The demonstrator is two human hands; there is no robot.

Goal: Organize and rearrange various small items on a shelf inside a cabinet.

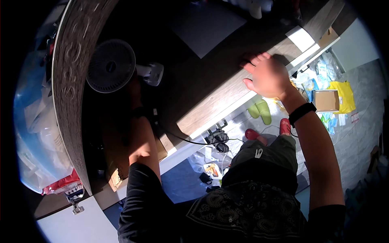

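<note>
A small desk fan (111, 65) with a round grille lies in deep shadow on the wood-grain shelf (209, 104) of a cabinet. Its white base (155, 74) points to the right. My left hand (133, 88) reaches in beside the lower right rim of the grille. Darkness hides its fingers, so whether it grips the fan is unclear. At the shelf's sunlit front edge is my right hand (269, 76), partly blurred, fingers spread and holding nothing. Whether its palm touches the wood is hard to see.
A cardboard box (117, 173) stands left of my left forearm. A black cable (188, 141) hangs over the shelf edge. Below lie green slippers (263, 112), a yellow bag (346, 97) and an open carton (326, 101). A wood-grain panel (70, 76) rises at left.
</note>
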